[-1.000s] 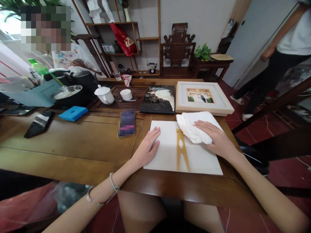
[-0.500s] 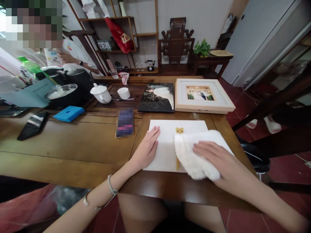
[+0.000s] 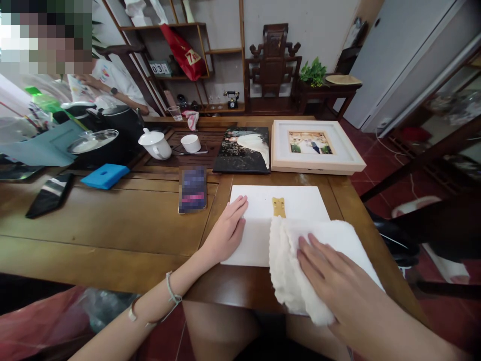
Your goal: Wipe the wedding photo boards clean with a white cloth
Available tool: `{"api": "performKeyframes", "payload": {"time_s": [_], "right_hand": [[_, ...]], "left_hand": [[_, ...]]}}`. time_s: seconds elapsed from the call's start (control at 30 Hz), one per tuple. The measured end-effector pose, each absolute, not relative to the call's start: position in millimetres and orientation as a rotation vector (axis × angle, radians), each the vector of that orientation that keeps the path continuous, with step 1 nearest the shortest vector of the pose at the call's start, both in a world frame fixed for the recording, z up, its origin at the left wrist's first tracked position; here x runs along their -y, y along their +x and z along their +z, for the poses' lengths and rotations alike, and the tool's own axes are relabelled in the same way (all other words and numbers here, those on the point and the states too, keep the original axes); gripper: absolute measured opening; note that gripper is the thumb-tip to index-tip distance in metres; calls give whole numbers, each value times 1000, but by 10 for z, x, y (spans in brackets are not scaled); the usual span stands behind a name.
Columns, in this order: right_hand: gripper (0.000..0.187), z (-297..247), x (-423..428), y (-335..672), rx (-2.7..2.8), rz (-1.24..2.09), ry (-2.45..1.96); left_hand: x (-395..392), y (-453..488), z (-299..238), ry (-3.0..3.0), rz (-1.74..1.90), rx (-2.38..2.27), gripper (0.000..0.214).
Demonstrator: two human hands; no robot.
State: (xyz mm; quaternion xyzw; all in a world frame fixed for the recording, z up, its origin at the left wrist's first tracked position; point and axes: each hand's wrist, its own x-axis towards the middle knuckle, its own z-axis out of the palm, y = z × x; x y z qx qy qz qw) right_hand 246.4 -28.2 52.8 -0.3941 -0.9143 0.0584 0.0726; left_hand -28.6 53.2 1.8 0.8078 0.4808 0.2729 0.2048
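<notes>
A person seated at a wooden table (image 3: 112,220) wipes a white board (image 3: 300,200) with a thick white cloth (image 3: 289,271). The board lies flat at the table's near edge. A tan strut (image 3: 278,206) runs down its middle, and its lower part is hidden under the cloth. The left hand (image 3: 225,233) rests on the board's left edge, fingers straight and together, palm down, gripping nothing. The right hand (image 3: 338,281) lies spread on top of the cloth, fingers extended and pressing rather than closed around it. The cloth covers the board's near right part and spills over the table's front edge. To do the wipe well, the left palm would best bear down firmly so the board cannot slide or swing. The right hand should hold even, flat pressure and go gently at the strut, which looks likely to snag the pile. With so much cloth hanging off the edge, bunching it back under the palm would put more of it on the board. Just beyond the board, apart from it, lie a pale picture frame (image 3: 315,148) and a dark print (image 3: 244,150). A phone (image 3: 193,189) sits to the left of the board, with a white teapot (image 3: 155,144) and a cup (image 3: 191,144) farther back. Another person's arm shows at the far left.
</notes>
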Motion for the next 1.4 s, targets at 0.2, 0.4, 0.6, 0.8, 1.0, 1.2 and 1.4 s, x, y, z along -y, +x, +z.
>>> {"api": "performKeyframes", "payload": {"time_s": [0.2, 0.4, 0.6, 0.8, 1.0, 1.2, 1.4], "right_hand": [[78, 484, -317, 2529, 2664, 183, -1261], [77, 404, -794, 2519, 2607, 193, -1284], [98, 476, 252, 2536, 2754, 241, -1152], [91, 652, 184, 2673, 2751, 430, -1179], [81, 400, -940, 2586, 2545, 325, -1219], [78, 424, -833, 2565, 2533, 261, -1342], [97, 667, 334, 2678, 2721, 275, -1163]], "left_hand": [[-533, -284, 40, 2257, 757, -1347, 47], [-540, -285, 35, 2254, 764, -1344, 47], [-541, -285, 15, 2243, 769, -1349, 47], [-542, -284, 24, 2245, 747, -1353, 47], [-551, -295, 25, 2270, 761, -1333, 47], [-544, -284, 27, 2258, 761, -1346, 47], [-540, -288, 12, 2262, 765, -1338, 48]]}}
